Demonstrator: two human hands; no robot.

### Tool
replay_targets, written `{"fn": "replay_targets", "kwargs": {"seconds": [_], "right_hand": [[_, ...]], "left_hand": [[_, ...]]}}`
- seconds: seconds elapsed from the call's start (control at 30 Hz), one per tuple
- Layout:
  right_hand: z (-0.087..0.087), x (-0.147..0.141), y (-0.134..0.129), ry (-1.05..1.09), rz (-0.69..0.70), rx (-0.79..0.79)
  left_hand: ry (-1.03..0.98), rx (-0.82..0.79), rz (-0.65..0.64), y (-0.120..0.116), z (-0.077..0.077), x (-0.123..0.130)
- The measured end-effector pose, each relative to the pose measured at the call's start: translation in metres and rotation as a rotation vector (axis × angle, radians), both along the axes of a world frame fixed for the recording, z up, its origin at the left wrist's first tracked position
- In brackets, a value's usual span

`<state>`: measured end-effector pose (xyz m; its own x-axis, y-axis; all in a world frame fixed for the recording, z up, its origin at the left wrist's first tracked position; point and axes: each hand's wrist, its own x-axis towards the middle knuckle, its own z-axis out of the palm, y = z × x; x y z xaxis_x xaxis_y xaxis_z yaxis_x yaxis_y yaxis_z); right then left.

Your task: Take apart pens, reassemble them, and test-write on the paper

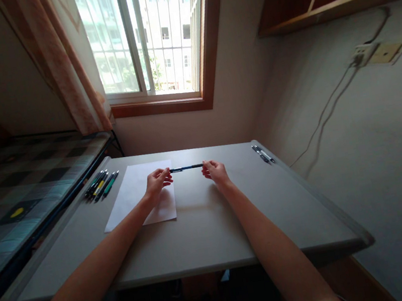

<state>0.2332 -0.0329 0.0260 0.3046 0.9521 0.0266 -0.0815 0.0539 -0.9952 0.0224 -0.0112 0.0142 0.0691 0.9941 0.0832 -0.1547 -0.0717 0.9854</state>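
Note:
A dark blue pen (187, 167) is held level above the table, stretched between my two hands. My left hand (157, 182) pinches its left end, where a clip shows. The right end sits between the thumb and fingers of my right hand (215, 170). Beneath my left hand lies a white sheet of paper (132, 197). To the left of the paper rests a bunch of several pens (101, 185), with black, yellow and green barrels. A few more pens (262, 154) lie near the table's far right edge.
The pale table (214, 235) has raised side rims. A bed with a checked cover (36, 171) stands along its left side. Behind are a barred window (152, 36) and a curtain (57, 61). Cables hang from a wall socket (363, 53) at right, below a wooden shelf (338, 4).

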Motion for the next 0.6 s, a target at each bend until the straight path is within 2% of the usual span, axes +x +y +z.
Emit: {"fn": "replay_targets", "kwargs": {"seconds": [0.3, 0.6], "right_hand": [[-0.0014, 0.0001, -0.0008, -0.074, 0.011, 0.025], [-0.0039, 0.0006, 0.0008, -0.106, 0.008, 0.065]], "left_hand": [[-0.001, 0.013, 0.002, -0.0040, 0.0036, 0.0032], [-0.022, 0.009, -0.030, -0.0018, 0.0005, 0.0037]]}}
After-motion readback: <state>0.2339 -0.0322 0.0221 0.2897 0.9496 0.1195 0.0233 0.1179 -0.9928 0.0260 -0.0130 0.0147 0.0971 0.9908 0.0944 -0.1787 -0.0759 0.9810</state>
